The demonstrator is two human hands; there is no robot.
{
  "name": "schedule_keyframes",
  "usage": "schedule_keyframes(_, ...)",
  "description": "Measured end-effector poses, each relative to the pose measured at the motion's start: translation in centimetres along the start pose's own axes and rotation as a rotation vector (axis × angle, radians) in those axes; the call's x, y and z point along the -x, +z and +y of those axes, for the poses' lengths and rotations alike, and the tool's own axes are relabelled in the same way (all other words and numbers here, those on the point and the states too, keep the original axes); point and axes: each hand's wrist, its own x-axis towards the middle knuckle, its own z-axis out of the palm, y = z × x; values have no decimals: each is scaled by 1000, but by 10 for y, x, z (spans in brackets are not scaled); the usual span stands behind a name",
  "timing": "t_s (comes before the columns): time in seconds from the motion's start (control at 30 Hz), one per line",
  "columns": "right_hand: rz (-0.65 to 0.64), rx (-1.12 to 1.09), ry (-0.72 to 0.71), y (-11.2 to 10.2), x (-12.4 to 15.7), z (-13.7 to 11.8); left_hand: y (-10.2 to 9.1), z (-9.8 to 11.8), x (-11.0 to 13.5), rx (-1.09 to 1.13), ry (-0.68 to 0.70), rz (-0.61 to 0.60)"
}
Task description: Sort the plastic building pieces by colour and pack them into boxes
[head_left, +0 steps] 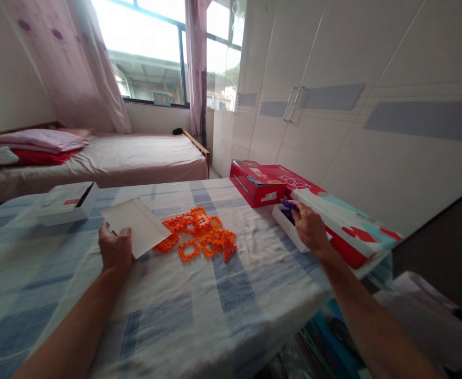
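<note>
My left hand grips the near left edge of a flat whitish card or panel, held tilted above the table. The panel's right corner overlaps a loose heap of orange plastic building pieces, several of them square frames with notched edges. Over at the right, my right hand pinches a purple piece at the rim of a small white box. More purple shows inside that box, partly hidden by my fingers.
A white box stands at the table's left. Behind my right hand lie a red box and a long red and white carton. The checked tablecloth hangs over the near right edge. A bed and wardrobe stand beyond.
</note>
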Motion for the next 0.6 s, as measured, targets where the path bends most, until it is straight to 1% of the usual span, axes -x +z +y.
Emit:
schedule_keyframes(0.07, -26, 116, 53, -5, -4, 17, 0, 2, 2, -13, 2, 16)
schedule_keyframes(0.17, -90, 193, 43, -5, 0, 29, 2, 2, 4, 10, 4, 29)
schedule_keyframes(0.27, -101, 146, 5, 1, 7, 29, 4, 2, 6, 35, 28, 9)
schedule_keyframes(0.37, -127, 113, 0, 8, 7, 28, 5, 4, 10, 44, 33, -10)
schedule_keyframes(0.43, -194, 134, 25, 11, 4, 30, 5, 5, 12, 33, 38, -16)
schedule_keyframes(0.53, -327, 178, 80, 11, 1, 36, 6, 3, 13, 14, 65, -44)
schedule_keyframes(0.6, -353, 200, 125, 8, 3, 39, 7, 2, 14, -7, 101, -37)
